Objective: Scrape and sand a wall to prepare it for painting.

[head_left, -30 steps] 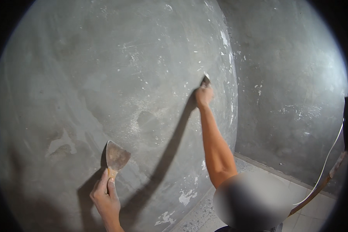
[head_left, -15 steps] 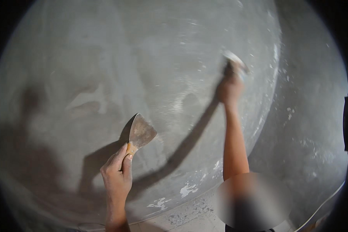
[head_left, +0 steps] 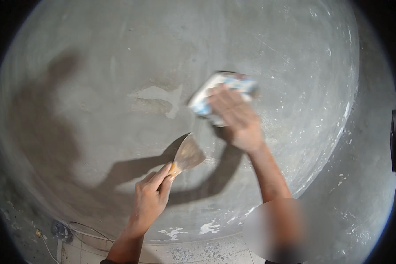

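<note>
Scraper and left hand came nearest to me: thumb and fingers pinched the yellowish handle, and the blade fanned up and to the right. I could not tell whether its edge touched the wall. Above and right of the scraper, the right hand held a flat white-and-blue piece, fingers laid straight across it. Blur kept me from telling what the piece was or how firmly it was gripped; its thumb was hidden.

Farther off, the grey wall showed a pale, ragged patch above and left of the scraper and white marks below it; lower again lay the tiled floor.

My worry was how near the two hands worked: a low sweep by the right could knock its knuckles on the blade. Those straight fingers might let the piece slip if it snagged on the patch, and a tilted blade corner could score the wall.
</note>
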`<state>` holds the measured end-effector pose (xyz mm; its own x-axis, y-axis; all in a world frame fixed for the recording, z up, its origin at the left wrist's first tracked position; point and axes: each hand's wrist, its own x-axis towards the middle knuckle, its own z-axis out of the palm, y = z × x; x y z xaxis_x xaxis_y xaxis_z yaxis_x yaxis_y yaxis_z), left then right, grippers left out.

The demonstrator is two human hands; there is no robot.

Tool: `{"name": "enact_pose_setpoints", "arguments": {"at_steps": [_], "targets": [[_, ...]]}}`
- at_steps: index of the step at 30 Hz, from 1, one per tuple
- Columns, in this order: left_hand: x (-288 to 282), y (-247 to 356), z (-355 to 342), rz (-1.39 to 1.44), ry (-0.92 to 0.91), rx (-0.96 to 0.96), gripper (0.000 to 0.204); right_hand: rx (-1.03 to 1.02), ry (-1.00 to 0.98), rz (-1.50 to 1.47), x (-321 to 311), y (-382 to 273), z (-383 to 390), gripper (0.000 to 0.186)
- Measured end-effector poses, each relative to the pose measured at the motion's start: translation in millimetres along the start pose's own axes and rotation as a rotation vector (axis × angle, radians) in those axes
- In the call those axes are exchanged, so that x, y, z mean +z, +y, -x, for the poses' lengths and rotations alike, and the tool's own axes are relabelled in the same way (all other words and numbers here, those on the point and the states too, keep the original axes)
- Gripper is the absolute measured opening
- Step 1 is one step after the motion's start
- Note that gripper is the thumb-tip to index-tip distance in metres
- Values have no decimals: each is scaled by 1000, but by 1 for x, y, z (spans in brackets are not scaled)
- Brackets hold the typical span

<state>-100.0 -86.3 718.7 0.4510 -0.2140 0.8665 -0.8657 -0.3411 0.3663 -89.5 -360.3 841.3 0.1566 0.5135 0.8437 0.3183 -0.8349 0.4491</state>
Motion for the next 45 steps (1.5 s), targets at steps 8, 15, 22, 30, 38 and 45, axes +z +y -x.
{"name": "enact_pose_setpoints", "arguments": {"at_steps": [8, 15, 22, 30, 38, 45], "targets": [[-36, -3, -13, 4, 39, -2, 29, 913, 608, 227, -25, 85, -24, 36], [-39, -21, -17, 35, 105, 57, 29, -22, -26, 91, 20, -25, -57, 56], [-88, -13, -65, 37, 222, 41, 25, 807, 432, 448, -22, 51, -71, 36], [-50, 70, -225, 131, 196, 119, 20, 731, 324, 371, -14, 24, -74, 38], [-42, 39, -143, 158, 253, -7, 22, 567, 220, 368, -7, 15, -19, 39], [-43, 88, -238, 55, 318, 59, 25, 762, 575, 233, -23, 60, -94, 34]]}}
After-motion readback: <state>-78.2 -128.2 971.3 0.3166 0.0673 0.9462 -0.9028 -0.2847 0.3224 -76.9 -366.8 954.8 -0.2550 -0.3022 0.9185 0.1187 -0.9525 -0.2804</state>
